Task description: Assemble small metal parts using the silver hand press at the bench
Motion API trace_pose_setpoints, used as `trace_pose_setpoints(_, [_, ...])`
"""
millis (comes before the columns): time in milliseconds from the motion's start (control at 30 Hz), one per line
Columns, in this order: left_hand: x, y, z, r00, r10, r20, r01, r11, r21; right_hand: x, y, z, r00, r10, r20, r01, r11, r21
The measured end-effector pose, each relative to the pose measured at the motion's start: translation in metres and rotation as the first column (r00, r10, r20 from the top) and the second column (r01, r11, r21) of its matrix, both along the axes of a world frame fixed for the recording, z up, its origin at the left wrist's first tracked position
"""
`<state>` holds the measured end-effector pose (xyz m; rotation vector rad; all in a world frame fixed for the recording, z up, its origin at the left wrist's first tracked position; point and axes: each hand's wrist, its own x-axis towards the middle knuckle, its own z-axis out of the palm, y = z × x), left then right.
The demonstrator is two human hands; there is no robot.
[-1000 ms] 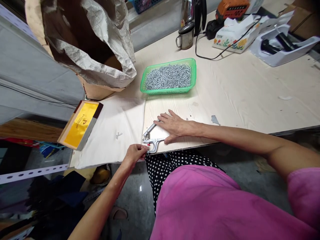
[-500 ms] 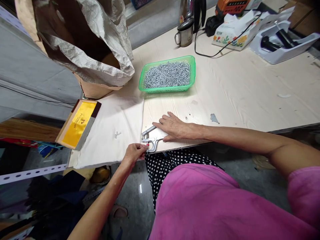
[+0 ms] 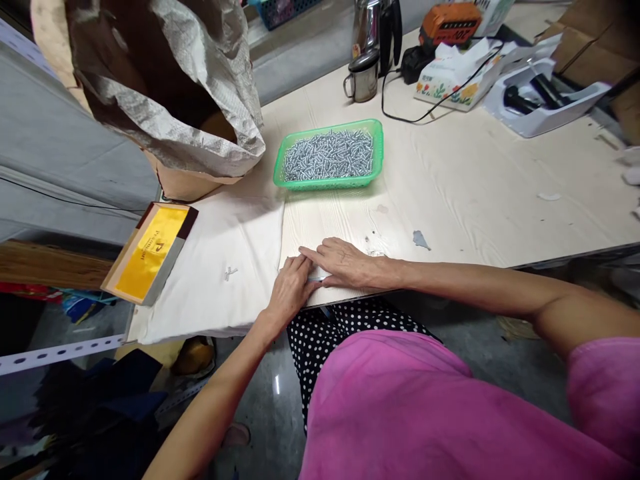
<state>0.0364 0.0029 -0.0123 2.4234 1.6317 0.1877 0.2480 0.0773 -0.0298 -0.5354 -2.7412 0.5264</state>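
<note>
My left hand point(image 3: 291, 288) lies flat over the head of a silver hand press tool point(image 3: 318, 279) at the table's front edge, fingers stretched and together. My right hand point(image 3: 343, 261) rests flat on the tool's handles just to the right, its fingers pointing left and meeting the left hand's. Only a thin sliver of the tool shows between the two hands. A white cloth point(image 3: 225, 293) lies on the table directly left of them, with a small metal piece point(image 3: 230, 272) on it.
A green basket point(image 3: 327, 181) full of silver screws point(image 3: 327, 155) stands behind the hands on the pale table point(image 3: 475, 187). A yellow box point(image 3: 150, 252) and an open sack point(image 3: 170, 87) are at the left. A steel mug point(image 3: 361, 75), a tissue pack point(image 3: 450, 77) and a black cable point(image 3: 400, 119) are at the back.
My left hand left its pinch at the tool's lower jaw and moved up and right to lie flat over the tool's head. The tool is now almost covered.
</note>
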Motion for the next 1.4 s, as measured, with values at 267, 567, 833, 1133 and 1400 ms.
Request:
trace_pose_setpoints(267, [0.001, 0.018, -0.002, 0.993, -0.101, -0.052, 0.097, 0.992, -0.077, 0.018, 0.003, 0.005, 0.968, -0.161, 0.193, 0.164, 0.986, -0.001])
trace_pose_setpoints(567, [0.011, 0.034, 0.003, 0.99, -0.105, -0.09, 0.091, 0.985, -0.145, 0.017, -0.003, -0.005, 0.973, -0.176, 0.148, 0.188, 0.98, -0.068])
trace_pose_setpoints(833, [0.014, 0.03, -0.004, 0.998, -0.02, -0.061, 0.015, 0.997, -0.081, 0.009, 0.005, -0.022, 0.984, -0.148, 0.101, 0.156, 0.985, -0.078])
trace_pose_setpoints(1133, [0.025, -0.016, -0.03, 0.998, 0.032, 0.058, -0.042, 0.983, 0.179, 0.021, 0.039, -0.021, 0.991, -0.132, 0.032, 0.133, 0.99, -0.045])
trace_pose_setpoints(1400, [0.053, -0.044, -0.033, 0.995, 0.033, 0.091, -0.038, 0.998, 0.054, -0.014, 0.08, -0.004, 0.927, -0.326, 0.184, 0.329, 0.944, 0.017])
